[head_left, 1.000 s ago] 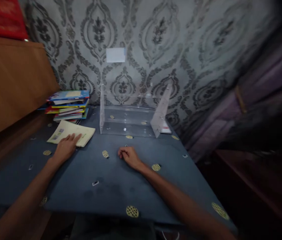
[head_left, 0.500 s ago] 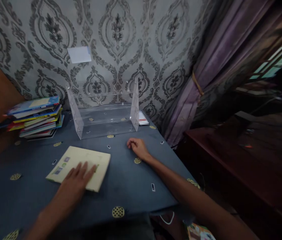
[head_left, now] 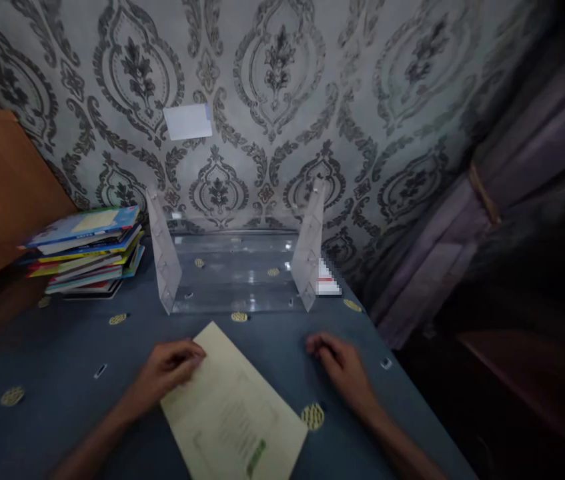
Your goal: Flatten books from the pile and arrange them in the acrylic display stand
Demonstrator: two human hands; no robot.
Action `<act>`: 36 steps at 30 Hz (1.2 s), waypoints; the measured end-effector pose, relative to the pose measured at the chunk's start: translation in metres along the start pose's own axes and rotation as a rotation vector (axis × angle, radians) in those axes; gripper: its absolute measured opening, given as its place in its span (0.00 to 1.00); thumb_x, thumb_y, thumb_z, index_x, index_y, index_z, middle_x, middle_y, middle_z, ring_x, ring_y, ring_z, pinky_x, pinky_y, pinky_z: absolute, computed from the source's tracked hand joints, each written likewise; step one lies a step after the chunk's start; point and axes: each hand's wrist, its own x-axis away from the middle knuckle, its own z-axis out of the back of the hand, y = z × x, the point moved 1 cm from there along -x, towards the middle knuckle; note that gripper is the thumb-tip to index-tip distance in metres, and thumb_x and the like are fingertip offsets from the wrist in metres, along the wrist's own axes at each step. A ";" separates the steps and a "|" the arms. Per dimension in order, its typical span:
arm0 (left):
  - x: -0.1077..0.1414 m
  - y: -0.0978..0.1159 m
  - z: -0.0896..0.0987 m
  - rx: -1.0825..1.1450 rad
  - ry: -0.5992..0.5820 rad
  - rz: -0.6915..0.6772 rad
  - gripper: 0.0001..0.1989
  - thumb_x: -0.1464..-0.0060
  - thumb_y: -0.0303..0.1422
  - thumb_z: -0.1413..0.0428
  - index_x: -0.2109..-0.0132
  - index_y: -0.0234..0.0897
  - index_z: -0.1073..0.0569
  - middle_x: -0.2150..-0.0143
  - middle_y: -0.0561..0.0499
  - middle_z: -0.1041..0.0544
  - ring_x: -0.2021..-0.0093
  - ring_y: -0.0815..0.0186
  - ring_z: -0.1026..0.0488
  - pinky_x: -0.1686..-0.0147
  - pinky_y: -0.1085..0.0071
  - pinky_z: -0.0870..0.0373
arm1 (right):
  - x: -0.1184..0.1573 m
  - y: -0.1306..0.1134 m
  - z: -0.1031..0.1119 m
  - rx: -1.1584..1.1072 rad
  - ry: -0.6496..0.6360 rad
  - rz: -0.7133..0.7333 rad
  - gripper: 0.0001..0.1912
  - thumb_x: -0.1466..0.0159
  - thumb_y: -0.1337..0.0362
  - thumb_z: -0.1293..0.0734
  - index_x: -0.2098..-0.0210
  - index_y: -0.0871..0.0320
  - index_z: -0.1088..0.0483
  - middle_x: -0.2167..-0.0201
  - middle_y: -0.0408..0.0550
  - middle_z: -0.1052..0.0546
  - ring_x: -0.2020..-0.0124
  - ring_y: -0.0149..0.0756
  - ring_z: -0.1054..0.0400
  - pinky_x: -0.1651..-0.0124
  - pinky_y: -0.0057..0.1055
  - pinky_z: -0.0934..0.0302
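A cream-coloured thin book (head_left: pixel 235 410) lies slanted on the table in front of me, with faint print and a green strip on its face. Its lower end runs out of the picture. My left hand (head_left: pixel 172 367) is at its upper left edge, fingers curled and closed on that edge, slightly blurred. To the right of the book, apart from it, my right hand (head_left: pixel 339 363) hovers at the tabletop with fingers curled in and nothing visible in them. Beyond both hands stands a clear acrylic rack (head_left: pixel 235 273) with two upright side panels.
A pile of books (head_left: pixel 89 250) stands at the back left beside a brown wooden panel (head_left: pixel 9 193). A small white item (head_left: pixel 328 280), partly pixelated, lies right of the rack. The dark blue patterned tablecloth (head_left: pixel 77 413) covers the table; a purple curtain (head_left: pixel 437 267) hangs at right.
The book has turned and moved to the right and nearer me. My left hand went from lying flat on it to its edge. My view shifted; my right hand stays curled.
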 end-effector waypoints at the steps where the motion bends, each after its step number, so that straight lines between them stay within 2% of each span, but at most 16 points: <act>1: -0.001 -0.013 0.004 -0.067 0.240 0.009 0.21 0.38 0.49 0.48 0.68 0.37 0.24 0.76 0.54 0.26 0.77 0.69 0.30 0.76 0.75 0.35 | 0.003 0.002 0.003 -0.003 0.000 -0.020 0.15 0.41 0.57 0.41 0.71 0.56 0.25 0.76 0.47 0.22 0.73 0.40 0.27 0.68 0.33 0.34; 2: -0.002 -0.024 0.008 -0.121 0.445 0.010 0.22 0.40 0.50 0.48 0.72 0.37 0.27 0.78 0.55 0.31 0.79 0.70 0.34 0.77 0.74 0.38 | 0.005 0.004 0.005 -0.004 0.000 -0.038 0.16 0.41 0.56 0.41 0.70 0.56 0.24 0.75 0.48 0.22 0.72 0.40 0.27 0.68 0.33 0.33; 4: -0.002 -0.040 0.016 -0.194 0.706 0.056 0.22 0.40 0.51 0.49 0.74 0.38 0.32 0.80 0.57 0.36 0.79 0.71 0.39 0.77 0.74 0.41 | 0.007 0.008 0.010 -0.003 0.029 -0.068 0.16 0.41 0.55 0.41 0.69 0.56 0.24 0.75 0.49 0.21 0.71 0.42 0.26 0.68 0.35 0.32; 6: -0.002 -0.049 0.027 -0.244 0.844 0.128 0.21 0.41 0.52 0.49 0.71 0.40 0.33 0.79 0.58 0.36 0.78 0.69 0.38 0.76 0.73 0.40 | 0.005 0.010 0.011 -0.010 0.045 -0.078 0.16 0.41 0.55 0.40 0.69 0.56 0.24 0.73 0.50 0.21 0.70 0.42 0.26 0.67 0.36 0.30; 8: -0.004 -0.055 0.037 -0.265 0.887 0.187 0.21 0.45 0.54 0.47 0.65 0.40 0.32 0.74 0.56 0.30 0.74 0.66 0.32 0.72 0.71 0.35 | 0.001 0.013 0.010 -0.021 0.050 -0.070 0.15 0.41 0.55 0.40 0.67 0.57 0.24 0.72 0.51 0.20 0.69 0.43 0.25 0.65 0.37 0.30; 11: -0.010 -0.065 0.048 -0.233 0.793 0.198 0.26 0.48 0.56 0.46 0.53 0.40 0.32 0.63 0.50 0.23 0.62 0.60 0.24 0.62 0.66 0.28 | -0.005 0.017 0.003 -0.010 0.084 -0.027 0.16 0.39 0.55 0.39 0.60 0.57 0.25 0.66 0.52 0.19 0.64 0.44 0.24 0.59 0.39 0.29; 14: -0.015 -0.073 0.052 -0.337 0.671 0.191 0.29 0.45 0.54 0.48 0.45 0.39 0.33 0.54 0.45 0.21 0.55 0.56 0.23 0.55 0.61 0.28 | -0.010 0.022 -0.002 0.071 0.160 0.060 0.21 0.39 0.59 0.40 0.50 0.58 0.28 0.55 0.56 0.21 0.55 0.46 0.25 0.49 0.45 0.31; 18: -0.019 -0.070 0.051 -0.595 0.508 0.179 0.22 0.39 0.45 0.51 0.44 0.39 0.30 0.52 0.44 0.19 0.53 0.56 0.24 0.54 0.62 0.30 | -0.018 0.026 -0.006 0.192 0.147 0.072 0.33 0.42 0.62 0.39 0.37 0.62 0.38 0.42 0.62 0.28 0.43 0.50 0.31 0.42 0.51 0.36; 21: -0.021 -0.063 0.050 -0.741 0.458 0.206 0.17 0.37 0.41 0.52 0.46 0.41 0.27 0.54 0.46 0.19 0.55 0.56 0.24 0.57 0.65 0.31 | -0.023 0.024 -0.009 0.277 0.073 0.058 0.37 0.41 0.64 0.39 0.32 0.61 0.43 0.38 0.61 0.30 0.37 0.52 0.36 0.36 0.53 0.41; 26: -0.024 -0.059 0.050 -0.769 0.449 0.240 0.17 0.35 0.42 0.53 0.51 0.39 0.25 0.56 0.43 0.19 0.55 0.52 0.24 0.60 0.65 0.32 | -0.025 0.017 -0.011 0.407 -0.026 0.010 0.38 0.39 0.65 0.38 0.30 0.61 0.47 0.37 0.60 0.30 0.37 0.53 0.36 0.36 0.52 0.42; 29: -0.027 -0.059 0.050 -0.761 0.431 0.261 0.18 0.35 0.42 0.54 0.48 0.40 0.25 0.54 0.42 0.19 0.54 0.49 0.23 0.59 0.63 0.31 | -0.024 0.015 -0.010 0.436 -0.050 0.011 0.38 0.38 0.65 0.39 0.29 0.61 0.48 0.39 0.59 0.29 0.38 0.51 0.35 0.37 0.49 0.42; 33: -0.030 -0.060 0.051 -0.743 0.426 0.280 0.19 0.35 0.41 0.54 0.45 0.41 0.25 0.51 0.42 0.19 0.53 0.47 0.23 0.59 0.62 0.31 | -0.023 0.015 -0.008 0.450 -0.081 -0.006 0.38 0.38 0.63 0.39 0.29 0.61 0.48 0.42 0.58 0.27 0.45 0.49 0.31 0.40 0.47 0.40; 36: -0.030 -0.062 0.052 -0.714 0.434 0.271 0.19 0.35 0.41 0.53 0.46 0.43 0.24 0.53 0.44 0.18 0.53 0.48 0.23 0.57 0.62 0.30 | -0.024 0.018 -0.008 0.430 -0.087 0.016 0.37 0.37 0.62 0.39 0.29 0.62 0.47 0.39 0.60 0.29 0.45 0.49 0.32 0.40 0.47 0.40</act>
